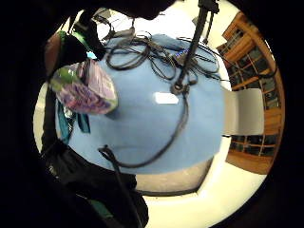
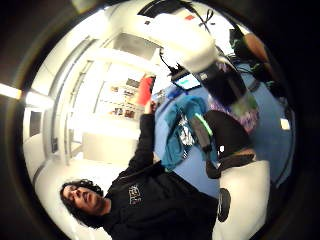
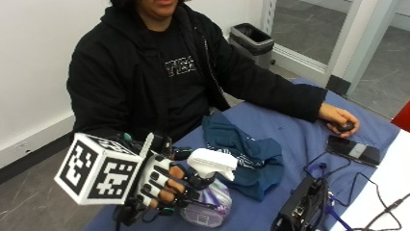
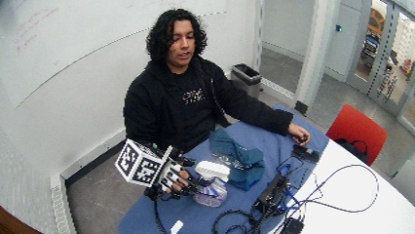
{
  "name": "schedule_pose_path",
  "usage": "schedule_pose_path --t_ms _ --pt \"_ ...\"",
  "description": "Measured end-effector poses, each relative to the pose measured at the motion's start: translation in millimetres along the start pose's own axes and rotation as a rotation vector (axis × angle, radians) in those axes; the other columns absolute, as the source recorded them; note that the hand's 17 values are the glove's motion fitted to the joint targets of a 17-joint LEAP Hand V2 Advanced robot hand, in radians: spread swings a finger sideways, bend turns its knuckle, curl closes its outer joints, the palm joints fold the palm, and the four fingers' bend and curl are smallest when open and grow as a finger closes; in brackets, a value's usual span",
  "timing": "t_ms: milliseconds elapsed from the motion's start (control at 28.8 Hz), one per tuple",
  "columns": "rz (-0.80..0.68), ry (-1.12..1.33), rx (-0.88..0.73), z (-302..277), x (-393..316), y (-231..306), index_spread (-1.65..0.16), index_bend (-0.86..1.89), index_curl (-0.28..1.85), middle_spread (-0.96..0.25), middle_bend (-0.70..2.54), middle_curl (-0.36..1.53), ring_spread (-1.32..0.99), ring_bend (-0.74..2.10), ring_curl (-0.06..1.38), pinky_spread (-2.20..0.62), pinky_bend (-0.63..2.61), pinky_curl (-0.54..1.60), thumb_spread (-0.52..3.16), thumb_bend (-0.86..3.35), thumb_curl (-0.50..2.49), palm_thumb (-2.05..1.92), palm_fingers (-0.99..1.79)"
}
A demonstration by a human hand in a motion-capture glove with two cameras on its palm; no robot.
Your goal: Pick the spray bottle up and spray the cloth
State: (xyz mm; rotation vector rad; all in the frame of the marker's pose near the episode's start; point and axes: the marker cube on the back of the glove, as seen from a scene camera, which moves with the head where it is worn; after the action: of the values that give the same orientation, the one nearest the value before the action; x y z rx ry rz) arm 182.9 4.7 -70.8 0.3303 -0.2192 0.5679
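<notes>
Fingers (image 3: 168,185) of R hand (image 3: 157,185) grip spray bottle (image 3: 208,195) beside cloth (image 3: 247,154).

I see the spray bottle (image 3: 206,192) low in the outside view, just left of centre: a white trigger head on a clear body with a purple patterned label, tilted, its nozzle pointing right toward the cloth (image 3: 247,153). The cloth is a crumpled teal heap at centre frame, lying on the blue table cover, just beside the bottle's head on its right.
</notes>
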Motion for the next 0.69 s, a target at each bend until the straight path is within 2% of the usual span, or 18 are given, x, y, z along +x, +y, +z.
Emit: schedule_pose_path --t_ms 208,416,694 --pt "-0.063 -0.327 0.024 17 -3 -26 -0.29 0.09 0.23 -0.04 0.26 0.36 -0.1 0.5 0.36 0.12 0.26 0.33 1.13 0.15 0.29 0.71 0.82" --pt "-0.054 -0.692 -0.023 36 -7 -37 -0.28 0.11 0.23 -0.04 0.31 0.38 -0.1 0.5 0.36 0.12 0.21 0.32 1.08 0.16 0.33 0.83 0.88" --pt "-0.013 -0.837 0.03 51 -12 -60 -0.25 0.11 0.24 -0.07 0.34 0.41 -0.12 0.46 0.36 0.03 0.24 0.34 0.98 0.13 0.38 0.92 1.01"
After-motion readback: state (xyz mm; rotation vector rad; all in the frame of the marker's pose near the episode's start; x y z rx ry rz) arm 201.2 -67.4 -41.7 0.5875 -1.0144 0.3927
